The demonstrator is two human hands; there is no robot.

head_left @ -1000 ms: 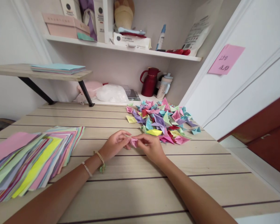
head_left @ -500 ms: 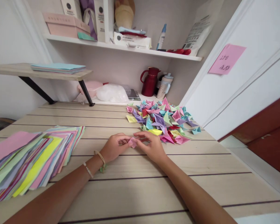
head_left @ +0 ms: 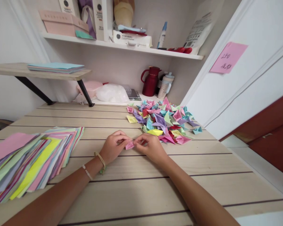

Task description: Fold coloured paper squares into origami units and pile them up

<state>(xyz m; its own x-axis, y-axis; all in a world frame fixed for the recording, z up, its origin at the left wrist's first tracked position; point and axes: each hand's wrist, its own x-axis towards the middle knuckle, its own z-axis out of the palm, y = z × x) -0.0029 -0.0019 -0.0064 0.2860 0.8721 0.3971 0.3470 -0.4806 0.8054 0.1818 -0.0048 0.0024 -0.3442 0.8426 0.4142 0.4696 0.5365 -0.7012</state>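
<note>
Bridging two pinch grips — pink folded paper [head_left: 129, 145], left hand [head_left: 113, 145] clasping left end — right hand [head_left: 151, 147] clasping right

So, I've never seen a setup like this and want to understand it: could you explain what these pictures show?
Of course. There is no machine here, only a person's two bare hands. Every picture comes from one camera worn on that person's head, looking forward and down.

The left hand and right hand are close together above a slatted wooden table, holding a small folded piece of pink paper by their fingertips. To the left lies a fanned-out stack of coloured paper sheets. Just beyond the right hand is a heap of folded paper boats in many colours, and behind it stands a dark red jug.
</note>
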